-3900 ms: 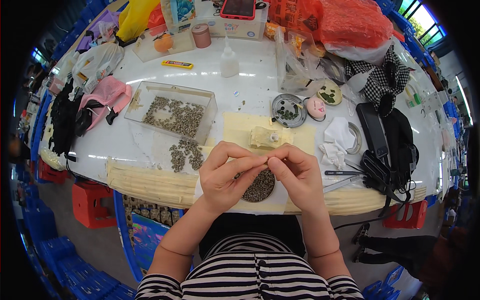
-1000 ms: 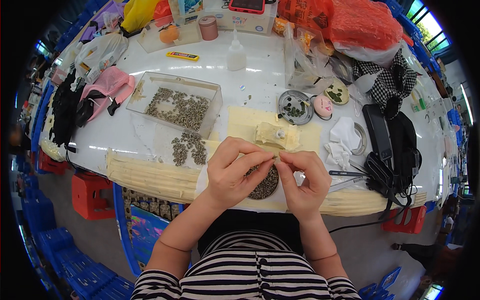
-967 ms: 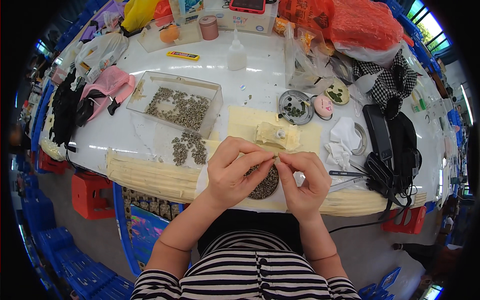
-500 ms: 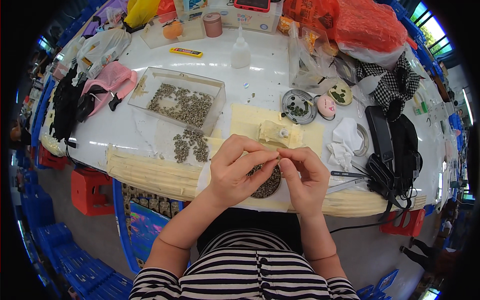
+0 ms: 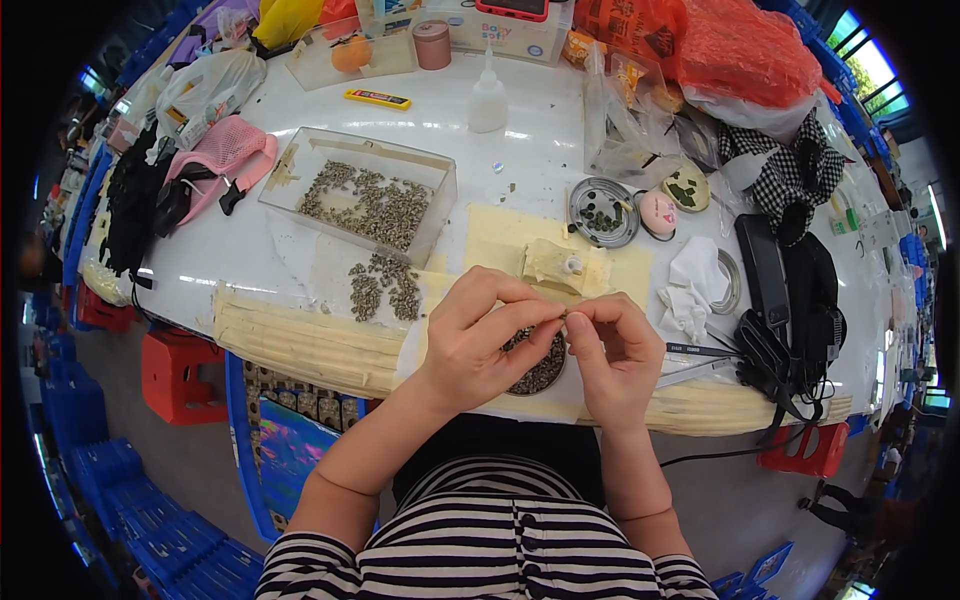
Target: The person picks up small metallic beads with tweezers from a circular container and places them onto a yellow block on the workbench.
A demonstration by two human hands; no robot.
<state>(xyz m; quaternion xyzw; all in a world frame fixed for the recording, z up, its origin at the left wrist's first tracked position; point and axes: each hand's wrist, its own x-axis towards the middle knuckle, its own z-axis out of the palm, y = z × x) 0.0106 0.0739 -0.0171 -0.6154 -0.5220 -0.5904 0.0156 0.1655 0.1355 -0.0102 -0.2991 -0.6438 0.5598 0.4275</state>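
Note:
My left hand (image 5: 482,340) and my right hand (image 5: 612,355) meet fingertip to fingertip over a round dish of small metallic parts (image 5: 540,370). Both hands pinch at the same spot; whatever lies between the tips is too small to make out. The left hand covers part of the dish. Just beyond my fingers stands a block wrapped in cream tape (image 5: 565,265), with a small white nub on it. To the left, a clear plastic box (image 5: 430,235) holds many similar small parts, and a loose pile of them (image 5: 385,288) lies in front of it.
A white squeeze bottle (image 5: 487,105) stands behind, near a yellow cutter knife (image 5: 377,99). At the right are a round tin with dark green bits (image 5: 602,212), a white cloth (image 5: 690,285), tweezers (image 5: 700,350) and a black strap bundle (image 5: 790,330). Tape wraps the table's front edge (image 5: 300,335).
The whole view has shifted slightly, things on the table appearing a little farther right. Both hands keep their fingertips together over the dish, with only slight finger movement.

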